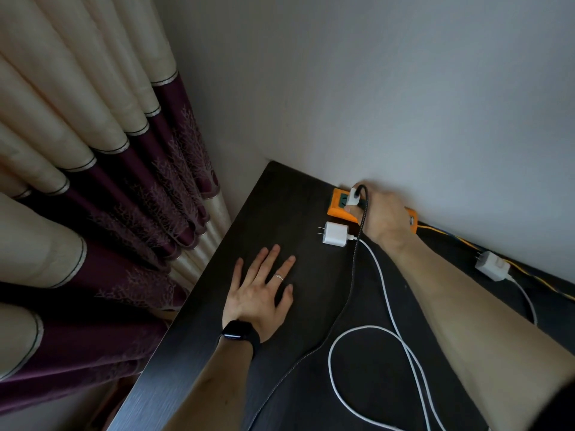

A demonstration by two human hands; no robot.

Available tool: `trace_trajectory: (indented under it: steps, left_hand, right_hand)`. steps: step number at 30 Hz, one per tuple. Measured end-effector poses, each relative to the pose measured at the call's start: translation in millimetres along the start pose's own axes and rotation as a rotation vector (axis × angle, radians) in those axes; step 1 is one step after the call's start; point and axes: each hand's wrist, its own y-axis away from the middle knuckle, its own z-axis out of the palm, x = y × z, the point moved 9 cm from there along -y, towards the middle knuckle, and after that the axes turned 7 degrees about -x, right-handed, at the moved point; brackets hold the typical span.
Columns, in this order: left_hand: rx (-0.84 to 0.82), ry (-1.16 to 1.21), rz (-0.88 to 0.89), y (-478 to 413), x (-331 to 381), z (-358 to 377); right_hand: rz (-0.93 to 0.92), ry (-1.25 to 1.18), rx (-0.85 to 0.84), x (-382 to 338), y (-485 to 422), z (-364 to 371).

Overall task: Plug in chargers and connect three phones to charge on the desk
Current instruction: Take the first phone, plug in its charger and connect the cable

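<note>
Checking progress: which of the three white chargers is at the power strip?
The charger on the dark cable, gripped by the right hand at the orange strip; the white-cabled two lie loose.

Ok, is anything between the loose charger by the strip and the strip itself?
Nothing lies in the gap between the loose charger and the strip. But the right hand, gripping the held charger, covers most of the strip.

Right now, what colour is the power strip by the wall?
The power strip is orange with a dark socket face; seen in the head view.
</note>
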Motion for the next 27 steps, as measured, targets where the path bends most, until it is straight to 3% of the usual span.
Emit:
trace_trajectory:
  steps: [6, 8, 11, 14, 20, 25, 27]
  left_hand:
    - [0.016, 0.008, -0.011, 2, -1, 2]
    - [0.021, 0.001, -0.008, 0, -1, -1]
    - [0.009, -0.013, -0.007, -2, -1, -2]
    - [-0.001, 0.001, -0.01, -4, -2, -1]
    - [-0.21, 0.096, 0.011, 29, 13, -19]
    - [0.106, 0.421, 0.028, 203, -20, -56]
    - [0.201, 0.514, -0.06, 279, -50, -54]
  right_hand:
    - [0.007, -0.192, -0.02, 10, 13, 19]
    - [0.062, -0.417, -0.013, 17, 33, 21]
    - [0.159, -0.611, 0.193, 23, 95, 14]
    - [0.119, -0.712, 0.245, -5, 176, 23]
    - [0.001, -0.737, 0.015, -82, 315, 74]
    - [0.146, -0.81, -0.255, -131, 421, 132]
    - [0.225, -0.783, -0.408, -148, 456, 158]
